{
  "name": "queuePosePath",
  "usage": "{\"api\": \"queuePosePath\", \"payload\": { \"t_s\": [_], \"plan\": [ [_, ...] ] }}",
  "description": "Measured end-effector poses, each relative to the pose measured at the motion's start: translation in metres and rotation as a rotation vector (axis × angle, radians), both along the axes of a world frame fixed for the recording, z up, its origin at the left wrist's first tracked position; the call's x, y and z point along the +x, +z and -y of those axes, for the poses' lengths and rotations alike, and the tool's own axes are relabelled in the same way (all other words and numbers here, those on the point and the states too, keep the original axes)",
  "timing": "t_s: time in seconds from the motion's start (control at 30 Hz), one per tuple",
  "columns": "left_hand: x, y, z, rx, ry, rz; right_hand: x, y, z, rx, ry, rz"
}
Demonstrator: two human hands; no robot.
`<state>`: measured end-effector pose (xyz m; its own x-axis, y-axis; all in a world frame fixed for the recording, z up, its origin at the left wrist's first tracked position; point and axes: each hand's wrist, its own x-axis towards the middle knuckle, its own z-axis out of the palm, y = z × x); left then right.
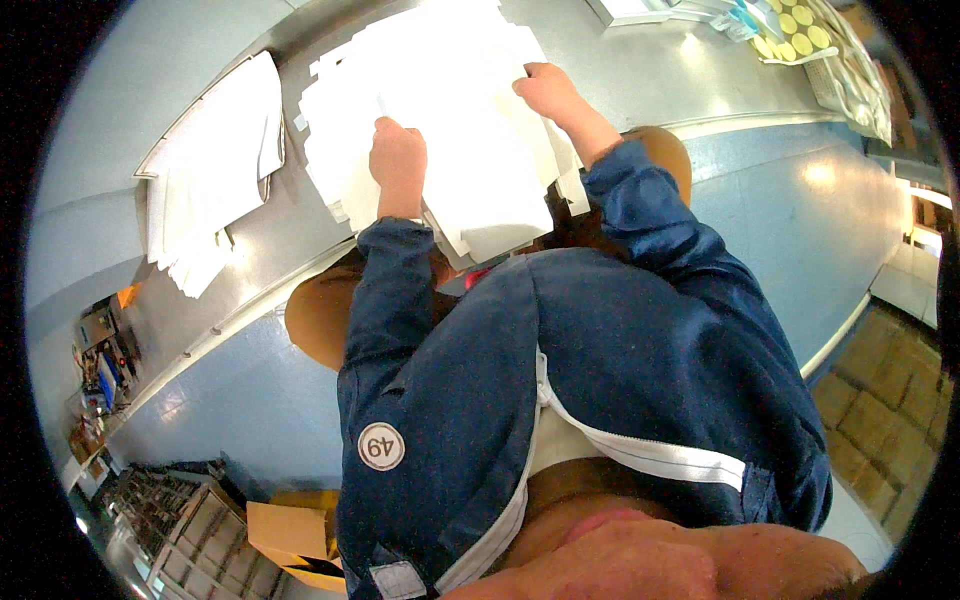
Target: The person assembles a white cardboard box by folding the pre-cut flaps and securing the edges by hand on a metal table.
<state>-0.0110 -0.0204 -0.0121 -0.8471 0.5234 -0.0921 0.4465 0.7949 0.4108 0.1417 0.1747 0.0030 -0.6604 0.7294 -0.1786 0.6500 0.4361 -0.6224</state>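
Note:
A broad pile of bright white sheets [460, 120], with uneven, stepped edges, lies in front of me and hangs toward my lap. Glare washes out its surface, so I cannot tell whether it is paper or cloth. My left hand [398, 165] is closed over the left part of the pile, thumb side up, its fingers curled around something hidden under them. Farther off, my right hand [553, 93] pinches the right edge of the white sheets between thumb and fingers. Dark blue sleeves cover both forearms.
The sheets rest on a metal table [640, 75]. Another stack of white sheets [215, 150] lies to the left. A bag of round yellow items [795, 30] stands far right. A cardboard box [290, 530] and metal racks [185, 530] are at lower left.

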Motion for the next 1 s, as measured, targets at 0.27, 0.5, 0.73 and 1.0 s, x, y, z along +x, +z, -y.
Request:
{"api": "queuePosePath", "payload": {
  "t_s": [0.27,0.5,0.73,1.0],
  "plan": [
    [0.0,-0.001,0.002,0.022,0.003,0.015,0.018,-0.007,-0.009,-0.397,-0.211,-0.197],
    [0.001,0.004,0.0,-0.007,0.012,0.041,0.021,-0.003,-0.014,-0.528,-0.235,-0.174],
    [0.0,0.002,-0.001,-0.023,-0.001,0.046,0.005,-0.009,0.022,0.296,0.068,0.194],
    [-0.002,0.002,0.0,-0.01,-0.001,0.045,-0.008,-0.04,0.046,0.561,0.141,0.196]
  ]
}}
